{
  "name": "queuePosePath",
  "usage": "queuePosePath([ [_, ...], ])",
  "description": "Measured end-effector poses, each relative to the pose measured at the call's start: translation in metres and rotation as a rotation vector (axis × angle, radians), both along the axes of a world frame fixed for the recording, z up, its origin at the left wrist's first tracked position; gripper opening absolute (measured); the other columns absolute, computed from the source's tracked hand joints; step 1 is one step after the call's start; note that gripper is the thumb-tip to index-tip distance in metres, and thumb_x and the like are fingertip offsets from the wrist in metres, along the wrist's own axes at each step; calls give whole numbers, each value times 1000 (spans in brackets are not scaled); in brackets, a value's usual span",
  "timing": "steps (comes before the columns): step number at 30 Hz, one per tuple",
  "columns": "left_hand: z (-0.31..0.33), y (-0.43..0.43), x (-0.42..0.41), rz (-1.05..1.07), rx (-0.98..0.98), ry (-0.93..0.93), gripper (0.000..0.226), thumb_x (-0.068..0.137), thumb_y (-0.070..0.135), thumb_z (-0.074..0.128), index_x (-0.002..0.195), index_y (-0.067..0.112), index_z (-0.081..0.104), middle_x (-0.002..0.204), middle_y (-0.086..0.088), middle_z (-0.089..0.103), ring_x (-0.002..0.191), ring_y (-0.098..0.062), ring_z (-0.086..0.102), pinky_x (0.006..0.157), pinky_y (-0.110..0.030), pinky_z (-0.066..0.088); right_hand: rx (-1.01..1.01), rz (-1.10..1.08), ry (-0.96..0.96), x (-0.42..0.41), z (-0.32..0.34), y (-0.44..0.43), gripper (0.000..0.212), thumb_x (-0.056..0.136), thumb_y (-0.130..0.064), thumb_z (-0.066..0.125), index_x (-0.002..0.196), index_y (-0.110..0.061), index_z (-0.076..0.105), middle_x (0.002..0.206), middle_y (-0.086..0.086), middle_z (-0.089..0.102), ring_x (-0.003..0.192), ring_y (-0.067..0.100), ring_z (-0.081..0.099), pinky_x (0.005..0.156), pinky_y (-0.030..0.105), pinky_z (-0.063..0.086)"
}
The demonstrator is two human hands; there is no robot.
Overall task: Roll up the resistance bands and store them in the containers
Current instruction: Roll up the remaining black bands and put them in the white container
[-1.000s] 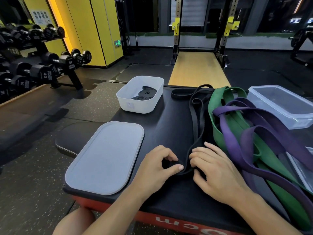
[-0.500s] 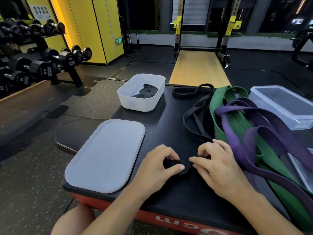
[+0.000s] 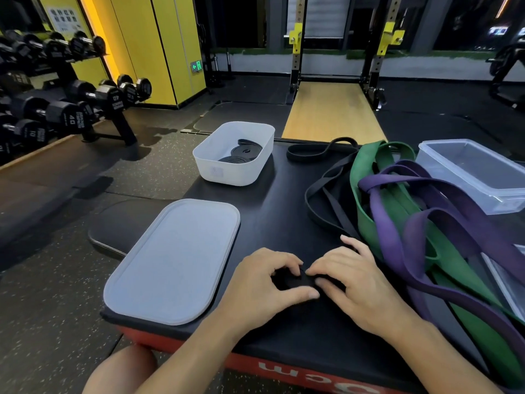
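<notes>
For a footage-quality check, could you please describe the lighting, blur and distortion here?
Head view: wide-angle bowing toward the edges; left hand and right hand sharp, softly lit; the black band they grip barely stands out from the black bench top.

Dim gym, yellow wall panels, dumbbell rack

Half-rolled band: black. Loose bands: black. Wide band: dark green. Band lying over it: purple. Open tub: white, holding black coils. Lid: frosted pale grey. Second container: clear. Box: matt black top, red side with white lettering. Wall panels: yellow. Floor: dark, pale-speckled. Lifting platform: light wood.
</notes>
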State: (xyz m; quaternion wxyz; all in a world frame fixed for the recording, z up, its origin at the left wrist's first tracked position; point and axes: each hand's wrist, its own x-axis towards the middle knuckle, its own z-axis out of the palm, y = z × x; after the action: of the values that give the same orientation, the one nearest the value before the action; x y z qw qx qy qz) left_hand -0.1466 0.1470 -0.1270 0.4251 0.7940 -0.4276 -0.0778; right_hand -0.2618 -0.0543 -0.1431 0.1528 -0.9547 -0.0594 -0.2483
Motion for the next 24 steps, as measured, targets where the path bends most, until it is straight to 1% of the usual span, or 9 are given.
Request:
queuePosePath([
  [2,1,-1,0,-35,40,-1,38,68,60,86,92,40,64,114,31,67,108,2,57,87,-24,47,0,10,14,-1,0,1,16,94,-35,62,109,-36,67,104,-27,65,107,-3,58,122,37,22],
  [4,1,-1,1,-70,23,-17,36,72,47,88,94,38,61,120,29,65,112,2,56,89,-24,45,15,23,33,-2,1,3,18,95,-41,62,112,-36,65,108,-26,64,110,-4,57,122,35,23],
  [6,2,1,2,-117,-38,8,38,76,30,89,101,35,60,133,24,55,122,-3,57,99,-24,47,51,17,67,-2,3,5,29,94,-47,62,121,-37,60,117,-27,62,115,-7,56,122,31,23],
  [8,4,4,0,-159,-65,80,45,79,18,85,109,31,55,141,21,38,123,-8,60,105,-29,50,86,13,116,-1,6,8,42,92,-53,61,132,-41,52,126,-28,62,122,-10,52,122,26,19],
  [11,6,5,-3,-172,-25,68,52,80,15,78,117,33,46,142,20,26,124,-10,60,104,-38,53,106,13,158,-1,6,12,56,91,-58,59,143,-43,43,136,-29,58,129,-13,47,122,25,18],
  [14,6,5,-3,-179,5,45,55,81,15,74,120,33,40,136,20,25,120,-11,62,98,-40,55,123,35,210,1,6,15,61,92,-55,58,148,-42,39,133,-33,50,130,-9,45,123,23,11],
  [18,8,6,-3,-200,22,76,57,81,12,70,122,38,39,132,18,37,128,-8,55,103,-35,51,38,40,300,5,10,14,64,94,-60,47,153,-41,36,125,-30,39,122,-1,40,119,23,10],
  [20,8,5,-3,-170,11,31,50,80,15,65,119,38,44,125,20,45,126,-9,52,102,-27,46,36,16,299,4,9,15,61,94,-64,47,150,-43,39,122,-30,38,120,0,40,119,26,15],
  [24,2,-1,-2,-25,-12,-95,18,84,36,58,102,36,62,108,23,53,112,-8,54,95,-24,42,140,-68,218,4,6,17,45,84,-73,60,118,-45,50,105,-29,44,109,-1,47,113,30,26],
])
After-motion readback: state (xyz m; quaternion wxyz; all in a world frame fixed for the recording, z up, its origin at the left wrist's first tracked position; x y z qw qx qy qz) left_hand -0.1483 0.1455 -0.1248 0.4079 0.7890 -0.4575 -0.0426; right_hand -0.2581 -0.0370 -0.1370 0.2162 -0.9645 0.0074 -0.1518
